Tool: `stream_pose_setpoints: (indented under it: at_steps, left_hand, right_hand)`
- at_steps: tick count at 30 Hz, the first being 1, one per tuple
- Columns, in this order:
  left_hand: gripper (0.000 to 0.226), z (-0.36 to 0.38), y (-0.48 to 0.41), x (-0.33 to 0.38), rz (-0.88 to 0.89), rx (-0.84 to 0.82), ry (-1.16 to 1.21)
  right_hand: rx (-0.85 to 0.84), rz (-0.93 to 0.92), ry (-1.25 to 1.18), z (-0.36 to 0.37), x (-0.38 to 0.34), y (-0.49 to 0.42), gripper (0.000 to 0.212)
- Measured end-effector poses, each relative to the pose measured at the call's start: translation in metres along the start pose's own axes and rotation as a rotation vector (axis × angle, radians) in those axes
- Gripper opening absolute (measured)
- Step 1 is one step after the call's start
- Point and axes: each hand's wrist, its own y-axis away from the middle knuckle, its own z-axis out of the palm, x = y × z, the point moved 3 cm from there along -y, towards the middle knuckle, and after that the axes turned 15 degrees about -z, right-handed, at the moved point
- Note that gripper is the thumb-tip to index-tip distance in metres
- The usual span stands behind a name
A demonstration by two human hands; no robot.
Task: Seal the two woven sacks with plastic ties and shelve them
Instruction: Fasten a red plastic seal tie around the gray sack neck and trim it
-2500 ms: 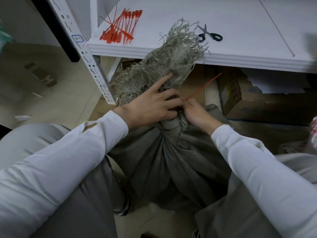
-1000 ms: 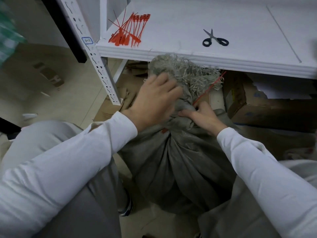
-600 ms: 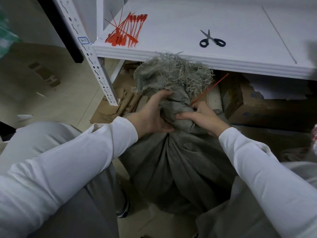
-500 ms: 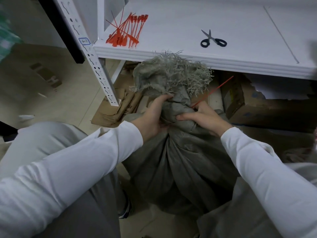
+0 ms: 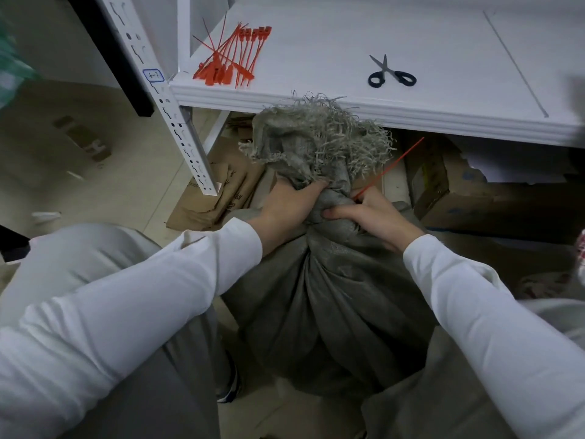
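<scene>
Soft dim indoor light, wide-angle edge distortion, blurred corners

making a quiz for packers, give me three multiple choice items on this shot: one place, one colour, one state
1. Where are the scissors? A on the white shelf; B on the floor; C in a cardboard box.
2. What colour are the spare plastic ties? A blue; B red; C black.
3. How is the neck of the woven sack? A spread open; B bunched, gripped by both hands; C cut off.
A: they rest on its board. B: the bundle is red. B: left hand and right hand grip it.
</scene>
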Motion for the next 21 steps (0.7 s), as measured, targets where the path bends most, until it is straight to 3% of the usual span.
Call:
stream_pose_setpoints:
  at_steps: [2, 4, 9, 13, 16, 19, 21]
  left_hand:
    - [0.049, -0.004, -0.002, 0.005, 0.027, 0.016, -0.132]
    - [0.037, -0.006, -0.004, 0.007, -0.015, -0.030, -0.113]
    - [0.054, -0.001, -0.006, 0.004, 0.119, -0.157, 0.006]
    - [0.075, 0.006, -0.007, -0.003, 0.208, -0.290, -0.216]
    - [0.077, 0.009, -0.004, -0.009, 0.179, -0.375, -0.407]
    - [0.095, 0.007, -0.007, -0.009, 0.130, -0.391, -0.401]
    - [0.093, 0.007, -0.009, -0.008, 0.083, -0.381, -0.404]
  right_hand:
    - [0.000, 0.030, 0.014, -0.001, 0.001, 0.000, 0.029]
    - [-0.005, 0.041, 0.018, -0.001, 0.002, 0.001, 0.026]
    - [-0.027, 0.027, -0.036, -0.004, -0.003, 0.001, 0.029]
    - [-0.078, 0.008, -0.095, -0.005, -0.004, 0.002, 0.038]
    - [-0.098, 0.011, -0.041, -0.006, 0.004, 0.004, 0.045]
    - [-0.083, -0.004, -0.028, -0.007, 0.005, 0.004, 0.043]
    - [-0.083, -0.007, -0.036, -0.006, 0.005, 0.004, 0.041]
